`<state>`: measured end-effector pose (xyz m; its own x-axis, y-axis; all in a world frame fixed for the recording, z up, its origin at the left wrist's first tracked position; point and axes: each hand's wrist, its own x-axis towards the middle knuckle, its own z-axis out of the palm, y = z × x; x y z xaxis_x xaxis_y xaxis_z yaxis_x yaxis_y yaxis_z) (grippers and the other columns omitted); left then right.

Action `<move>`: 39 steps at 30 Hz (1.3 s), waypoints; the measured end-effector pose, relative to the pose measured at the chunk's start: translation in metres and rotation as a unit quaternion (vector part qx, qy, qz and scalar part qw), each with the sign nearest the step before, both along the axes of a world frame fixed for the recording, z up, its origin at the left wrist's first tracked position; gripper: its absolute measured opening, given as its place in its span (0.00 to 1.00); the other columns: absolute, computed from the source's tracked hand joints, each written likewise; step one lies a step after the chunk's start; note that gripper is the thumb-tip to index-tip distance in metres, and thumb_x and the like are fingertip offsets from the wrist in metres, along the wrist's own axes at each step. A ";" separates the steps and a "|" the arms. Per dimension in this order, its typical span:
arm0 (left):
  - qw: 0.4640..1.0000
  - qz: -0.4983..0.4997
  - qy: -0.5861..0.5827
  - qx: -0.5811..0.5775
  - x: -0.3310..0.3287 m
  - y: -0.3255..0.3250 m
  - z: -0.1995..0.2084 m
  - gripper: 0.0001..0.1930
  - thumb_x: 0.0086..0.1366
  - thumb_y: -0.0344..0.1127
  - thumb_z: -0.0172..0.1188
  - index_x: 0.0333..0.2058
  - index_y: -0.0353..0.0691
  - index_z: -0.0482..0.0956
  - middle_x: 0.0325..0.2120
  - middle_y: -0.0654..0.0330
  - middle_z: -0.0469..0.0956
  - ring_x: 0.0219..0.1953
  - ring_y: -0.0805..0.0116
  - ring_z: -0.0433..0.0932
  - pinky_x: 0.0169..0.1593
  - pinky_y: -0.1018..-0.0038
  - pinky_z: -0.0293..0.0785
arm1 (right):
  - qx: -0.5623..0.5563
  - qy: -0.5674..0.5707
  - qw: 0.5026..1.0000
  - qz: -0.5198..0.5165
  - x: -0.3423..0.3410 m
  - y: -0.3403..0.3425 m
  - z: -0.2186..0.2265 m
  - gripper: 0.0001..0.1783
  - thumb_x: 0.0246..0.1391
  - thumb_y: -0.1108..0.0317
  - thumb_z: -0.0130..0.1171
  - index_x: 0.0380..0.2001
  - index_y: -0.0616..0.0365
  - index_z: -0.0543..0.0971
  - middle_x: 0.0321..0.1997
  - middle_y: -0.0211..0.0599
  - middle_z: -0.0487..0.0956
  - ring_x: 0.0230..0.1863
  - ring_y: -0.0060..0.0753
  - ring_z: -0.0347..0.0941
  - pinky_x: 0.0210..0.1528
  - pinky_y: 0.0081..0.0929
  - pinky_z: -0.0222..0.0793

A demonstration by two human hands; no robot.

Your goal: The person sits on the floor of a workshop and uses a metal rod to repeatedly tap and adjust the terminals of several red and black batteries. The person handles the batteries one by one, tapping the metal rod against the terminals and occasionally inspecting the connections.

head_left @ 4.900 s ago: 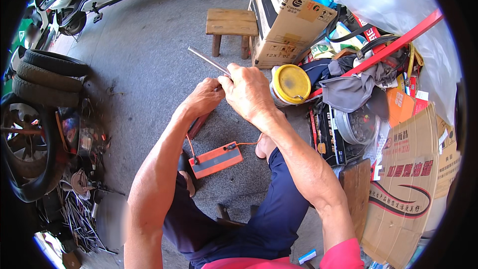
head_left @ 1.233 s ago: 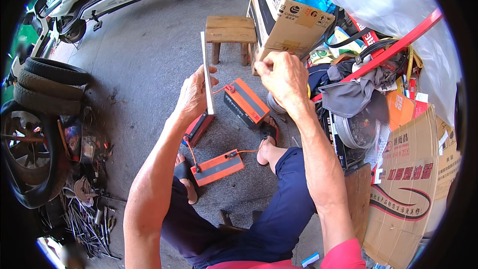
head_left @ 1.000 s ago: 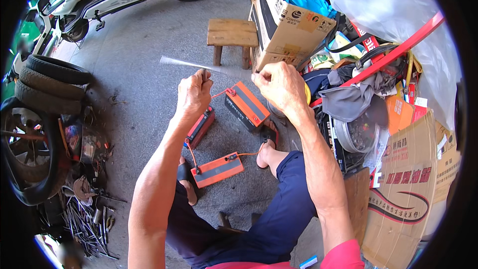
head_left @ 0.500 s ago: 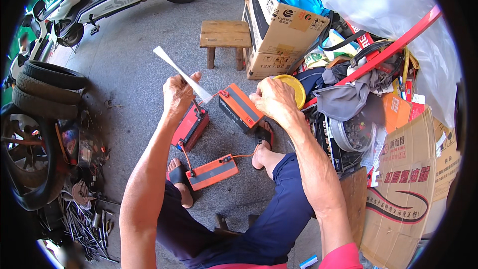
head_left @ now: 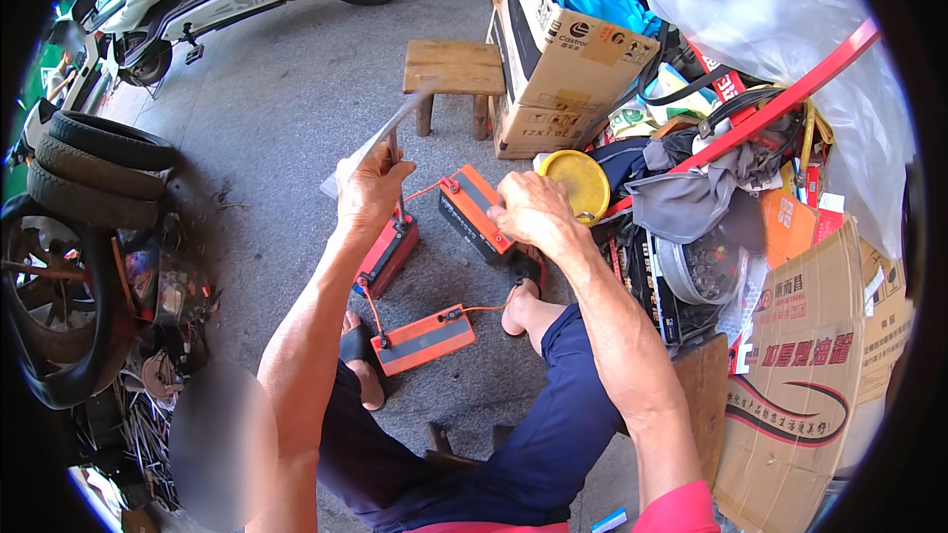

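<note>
Grey floor (head_left: 276,109), left hand (head_left: 370,188) gripping tool (head_left: 395,128); right hand (head_left: 534,205) near battery (head_left: 472,201), grip unclear

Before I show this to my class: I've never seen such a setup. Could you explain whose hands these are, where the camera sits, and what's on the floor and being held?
There is no machine: a person works with two bare hands. The camera is a wide fisheye worn on the head, looking down, so straight edges bend toward the rim. On the grey floor are three batteries: a red battery, a farther orange-topped battery and a nearer orange-topped battery, with orange wires. The left hand grips what looks like a T-handle wrench, blurred, over the red battery. The right hand is at the farther orange-topped battery; touching or not is unclear.
</note>
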<state>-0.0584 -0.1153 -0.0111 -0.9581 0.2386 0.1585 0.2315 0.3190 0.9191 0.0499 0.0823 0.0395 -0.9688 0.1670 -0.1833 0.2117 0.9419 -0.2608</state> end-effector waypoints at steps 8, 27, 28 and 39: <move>0.989 0.028 -0.011 -0.144 0.005 0.001 0.019 0.14 0.58 0.42 0.70 0.25 0.36 0.84 0.14 0.64 0.78 0.20 0.79 0.73 0.25 0.78 0.70 | 0.001 -0.043 0.998 0.054 -0.003 -0.008 -0.005 0.13 0.48 0.62 0.63 0.29 0.63 0.81 0.33 0.54 0.82 0.41 0.54 0.80 0.45 0.46 0.74; 0.992 -0.003 0.068 -0.109 0.005 0.006 0.008 0.10 0.55 0.35 0.67 0.25 0.35 0.77 0.16 0.49 0.76 0.22 0.52 0.79 0.30 0.63 0.73 | -0.215 -0.019 0.975 0.052 -0.061 -0.066 -0.178 0.18 0.46 0.64 0.57 0.40 0.64 0.78 0.45 0.54 0.80 0.50 0.54 0.75 0.54 0.45 0.71; 0.990 -0.002 0.051 -0.131 0.005 0.002 0.011 0.13 0.54 0.38 0.68 0.23 0.35 0.77 0.15 0.50 0.75 0.21 0.53 0.79 0.29 0.64 0.72 | -0.238 -0.002 0.971 0.011 -0.055 -0.081 -0.180 0.20 0.47 0.64 0.58 0.43 0.63 0.77 0.45 0.54 0.80 0.51 0.54 0.75 0.54 0.45 0.71; 0.994 -0.056 -0.090 0.013 -0.015 -0.022 0.004 0.13 0.66 0.37 0.62 0.38 0.30 0.82 0.26 0.59 0.82 0.28 0.74 0.79 0.30 0.75 0.77 | -0.258 0.105 0.953 -0.118 -0.050 -0.110 -0.214 0.22 0.46 0.61 0.67 0.47 0.51 0.79 0.41 0.44 0.77 0.45 0.48 0.75 0.49 0.42 0.72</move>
